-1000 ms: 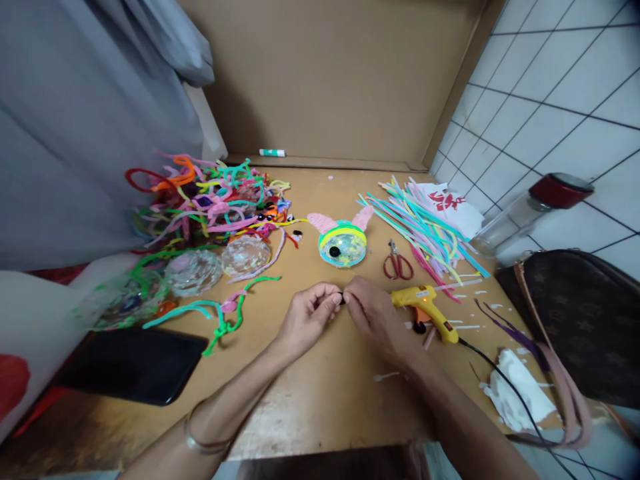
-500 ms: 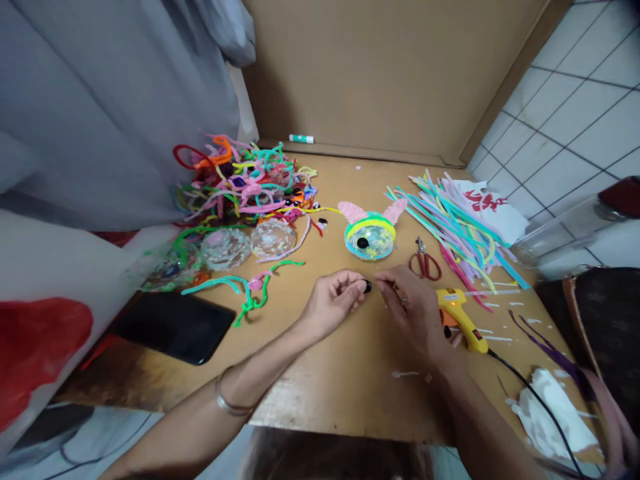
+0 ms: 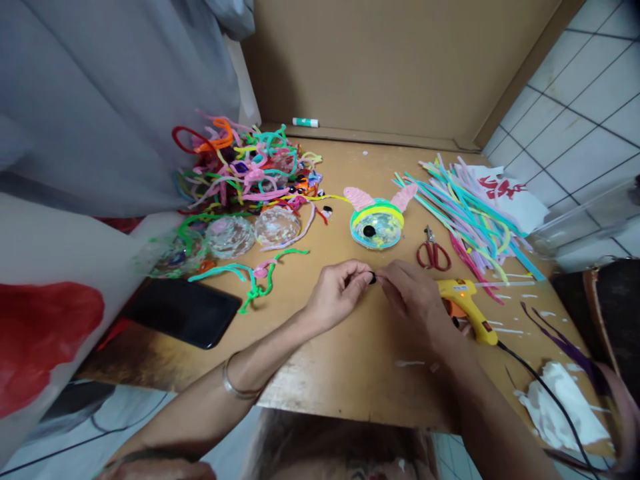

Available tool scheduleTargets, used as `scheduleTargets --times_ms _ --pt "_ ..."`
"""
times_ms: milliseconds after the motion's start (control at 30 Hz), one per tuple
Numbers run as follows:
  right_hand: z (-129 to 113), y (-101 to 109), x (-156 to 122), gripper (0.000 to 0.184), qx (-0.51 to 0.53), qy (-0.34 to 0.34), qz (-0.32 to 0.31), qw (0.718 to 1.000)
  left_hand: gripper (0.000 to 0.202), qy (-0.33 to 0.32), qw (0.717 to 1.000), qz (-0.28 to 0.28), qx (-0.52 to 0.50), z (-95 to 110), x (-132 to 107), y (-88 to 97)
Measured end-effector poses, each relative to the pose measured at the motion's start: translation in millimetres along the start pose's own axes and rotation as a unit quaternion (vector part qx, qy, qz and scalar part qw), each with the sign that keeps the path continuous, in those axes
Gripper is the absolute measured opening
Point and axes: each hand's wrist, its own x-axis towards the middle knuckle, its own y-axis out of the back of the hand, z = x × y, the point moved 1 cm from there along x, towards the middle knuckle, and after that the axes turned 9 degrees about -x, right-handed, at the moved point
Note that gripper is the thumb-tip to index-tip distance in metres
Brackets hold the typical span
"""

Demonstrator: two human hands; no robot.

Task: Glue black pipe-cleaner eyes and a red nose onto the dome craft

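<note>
My left hand (image 3: 336, 297) pinches a small black round piece (image 3: 373, 277) between thumb and fingertips, above the table. My right hand (image 3: 411, 293) is closed, its fingertips right at the piece's edge; what they pinch, if anything, is hidden. Just beyond both hands sits a clear dome (image 3: 385, 233) with a yellow and green pipe-cleaner rim, two pink ears and one black round spot. Red-handled scissors (image 3: 434, 256) lie to its right. Beside my right hand is a yellow glue gun (image 3: 470, 308) with an orange light showing.
A tangled heap of coloured pipe cleaners (image 3: 250, 163) lies at the left, with clear domes (image 3: 230, 236) before it. A black phone (image 3: 185, 312) is near the left edge. Straight pipe cleaners (image 3: 465, 200) spread at the right. Crumpled white tissue (image 3: 565, 410) lies by the glue gun's cord.
My right fingertips have come in closer to the black piece in my left hand. The whole view has shifted slightly, and a patch of skin now shows at the bottom left.
</note>
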Motion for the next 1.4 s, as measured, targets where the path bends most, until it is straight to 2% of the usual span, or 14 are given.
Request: scheduleTargets --times_ms 133,333,500,600,700,800,933,1100,1200,1233,1400 --pt "3 5 1 0.021 0.066 0.008 -0.044 0.997 0.02 -0.054 0.993 -0.016 0.103 4 -1 0.0" --pt "-1 0 2 0.02 0.044 0.037 -0.011 0.998 0.019 -0.119 0.973 -0.03 0.193 4 -2 -0.6" --pt "-9 -6 1 0.023 -0.089 0.087 0.033 0.992 0.019 -0.108 0.977 -0.018 0.182 5 -2 -0.2" --pt "-11 -6 1 0.024 -0.106 0.088 0.044 0.99 0.017 -0.067 0.99 -0.014 0.12 5 -1 0.8" --pt "-10 -1 1 0.022 -0.03 0.035 0.058 0.997 0.02 0.005 1.0 -0.024 0.006 4 0 1.2" --pt "-8 7 2 0.018 0.06 -0.077 0.082 0.992 0.029 0.063 0.994 -0.02 -0.088 3 1 0.9" --pt "-5 14 0 0.019 0.146 -0.183 0.08 0.969 0.035 0.084 0.987 0.006 -0.135 2 3 0.7" --pt "-6 11 1 0.027 0.166 -0.235 0.076 0.955 0.036 0.08 0.986 0.029 -0.145 4 4 1.2" --pt "-7 8 3 0.012 0.214 -0.251 0.082 0.94 0.034 0.08 0.984 0.047 -0.15 5 4 1.0" --pt "-7 7 3 0.008 0.235 -0.254 0.077 0.935 0.034 0.078 0.984 0.05 -0.155 5 4 0.8" --pt "-13 0 1 0.017 0.285 -0.282 0.021 0.916 0.031 0.057 0.981 0.062 -0.174 1 5 0.5"
